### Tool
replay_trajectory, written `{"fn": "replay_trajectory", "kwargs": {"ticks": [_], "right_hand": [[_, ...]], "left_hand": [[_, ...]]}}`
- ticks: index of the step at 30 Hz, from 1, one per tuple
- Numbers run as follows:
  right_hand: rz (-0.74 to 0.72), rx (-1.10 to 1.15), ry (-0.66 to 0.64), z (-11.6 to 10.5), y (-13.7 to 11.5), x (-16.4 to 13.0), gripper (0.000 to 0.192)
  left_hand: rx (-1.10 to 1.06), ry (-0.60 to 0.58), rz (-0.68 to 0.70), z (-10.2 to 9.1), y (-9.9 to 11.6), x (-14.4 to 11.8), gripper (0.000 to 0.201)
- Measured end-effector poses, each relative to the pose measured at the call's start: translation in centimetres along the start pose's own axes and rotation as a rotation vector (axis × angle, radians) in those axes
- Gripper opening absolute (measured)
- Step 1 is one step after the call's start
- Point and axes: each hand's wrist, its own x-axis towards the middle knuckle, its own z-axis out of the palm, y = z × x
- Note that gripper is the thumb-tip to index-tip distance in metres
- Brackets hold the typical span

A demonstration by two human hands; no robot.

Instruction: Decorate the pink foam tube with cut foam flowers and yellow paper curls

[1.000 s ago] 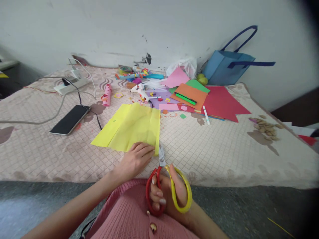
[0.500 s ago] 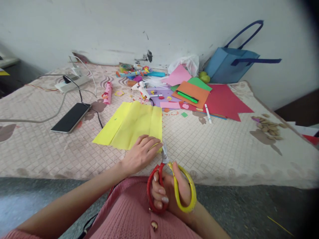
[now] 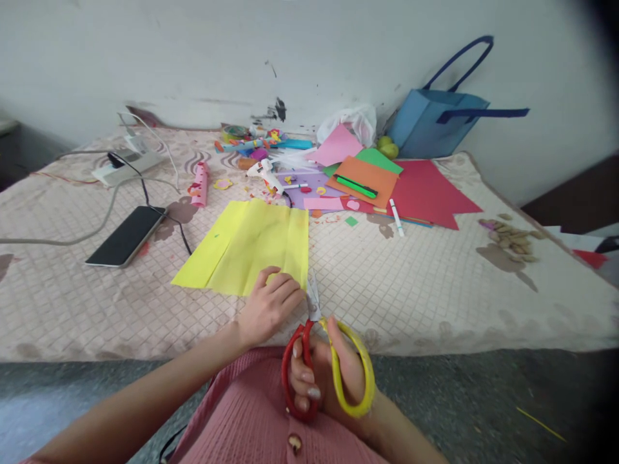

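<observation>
A folded yellow paper sheet (image 3: pixel 251 248) lies on the patterned bedspread (image 3: pixel 435 283) in front of me. My left hand (image 3: pixel 268 306) presses on the sheet's near right corner. My right hand (image 3: pixel 333 380) grips scissors (image 3: pixel 329 361) with one red and one yellow handle loop. The blades point away from me and sit at the sheet's near right edge, just beside my left fingers. How far apart the blades are is hard to tell.
A black phone (image 3: pixel 126 235) on a cable lies at the left, with a power strip (image 3: pixel 126 164) behind it. Coloured papers (image 3: pixel 425 193), a green marker (image 3: pixel 356 187), a white pen (image 3: pixel 395 216), a glue gun (image 3: pixel 265 173) and scraps crowd the back. A blue bag (image 3: pixel 435 132) leans on the wall.
My left hand slid a little towards the sheet's near right corner and its fingers curled. The scissors stayed at the paper's edge, and the view shifted slightly.
</observation>
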Motion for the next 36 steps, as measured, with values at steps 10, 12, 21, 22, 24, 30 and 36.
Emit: {"fn": "replay_trajectory", "kwargs": {"ticks": [10,12,21,22,24,30,36], "right_hand": [[-0.001,-0.009,0.071,0.34,0.09,0.44,0.07],[0.008,-0.02,0.09,0.54,-0.05,0.52,0.07],[-0.003,-0.021,0.095,0.52,-0.01,0.39,0.07],[-0.004,-0.017,0.09,0.52,0.0,0.38,0.07],[-0.007,-0.013,0.084,0.48,0.01,0.36,0.07],[0.004,-0.017,0.037,0.07,-0.04,0.35,0.071],[0.014,-0.01,0.074,0.42,-0.22,0.42,0.071]], "left_hand": [[-0.021,0.009,0.051,-0.1,0.03,-0.13,0.022],[-0.02,0.012,0.055,-0.11,0.05,-0.11,0.022],[-0.002,-0.016,-0.031,0.22,0.12,0.2,0.017],[-0.002,-0.017,-0.032,0.25,0.12,0.22,0.017],[-0.005,-0.011,-0.017,0.28,0.09,0.22,0.018],[-0.03,0.022,0.027,0.17,0.1,0.12,0.02],[-0.021,0.039,0.054,0.21,0.18,0.14,0.02]]}}
